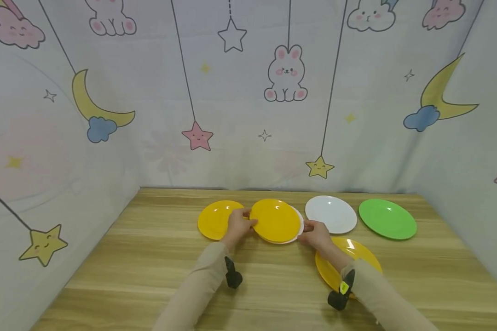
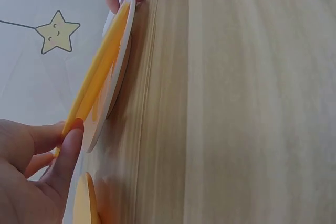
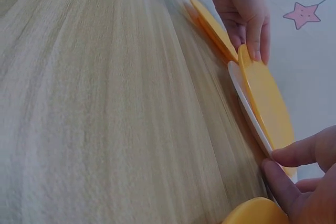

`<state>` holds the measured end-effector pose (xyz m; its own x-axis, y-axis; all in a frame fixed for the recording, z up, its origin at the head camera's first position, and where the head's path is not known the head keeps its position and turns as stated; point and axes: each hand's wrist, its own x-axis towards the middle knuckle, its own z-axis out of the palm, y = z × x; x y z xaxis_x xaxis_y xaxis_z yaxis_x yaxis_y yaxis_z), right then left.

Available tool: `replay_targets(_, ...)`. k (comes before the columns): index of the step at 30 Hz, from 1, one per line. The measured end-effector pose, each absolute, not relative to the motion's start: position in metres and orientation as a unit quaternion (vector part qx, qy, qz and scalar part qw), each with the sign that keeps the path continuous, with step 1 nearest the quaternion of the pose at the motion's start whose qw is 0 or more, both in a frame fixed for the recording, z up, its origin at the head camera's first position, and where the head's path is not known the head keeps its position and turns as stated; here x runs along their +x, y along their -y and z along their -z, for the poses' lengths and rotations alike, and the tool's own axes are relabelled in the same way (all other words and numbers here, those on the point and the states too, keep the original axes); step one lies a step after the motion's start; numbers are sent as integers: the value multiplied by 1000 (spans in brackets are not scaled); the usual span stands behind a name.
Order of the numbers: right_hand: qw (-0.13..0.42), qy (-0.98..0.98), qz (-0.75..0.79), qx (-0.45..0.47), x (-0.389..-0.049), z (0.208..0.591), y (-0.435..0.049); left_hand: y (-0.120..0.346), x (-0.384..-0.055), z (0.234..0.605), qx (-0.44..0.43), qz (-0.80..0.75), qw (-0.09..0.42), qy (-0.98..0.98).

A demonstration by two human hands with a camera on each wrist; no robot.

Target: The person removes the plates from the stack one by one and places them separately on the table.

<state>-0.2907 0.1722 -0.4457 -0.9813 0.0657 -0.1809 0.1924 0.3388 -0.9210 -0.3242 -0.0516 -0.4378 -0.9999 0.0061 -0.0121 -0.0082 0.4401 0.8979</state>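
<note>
My left hand (image 1: 239, 225) pinches the left edge of a yellow plate (image 1: 274, 219), thumb on one face and fingers on the other. That plate lies tilted over a white plate (image 3: 243, 95), whose rim shows below it and at its right. With thumb and fingers my right hand (image 1: 316, 235) pinches the right rim of this white plate. In the left wrist view a wedge-shaped gap opens between the two plates toward the left hand, and they come together at the right hand.
Another yellow plate (image 1: 213, 220) lies at the left, partly behind my left hand. To the right are a second white plate (image 1: 331, 215) and a green plate (image 1: 387, 219). A further yellow plate (image 1: 362, 255) lies under my right forearm. A patterned curtain (image 1: 240, 161) borders the wooden table (image 1: 273, 294).
</note>
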Motion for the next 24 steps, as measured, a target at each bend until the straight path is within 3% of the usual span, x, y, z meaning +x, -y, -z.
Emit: replay_targets(24, 45, -824, 556, 93, -292, 445, -172, 76, -329, 430, -8, -594, -48, -803)
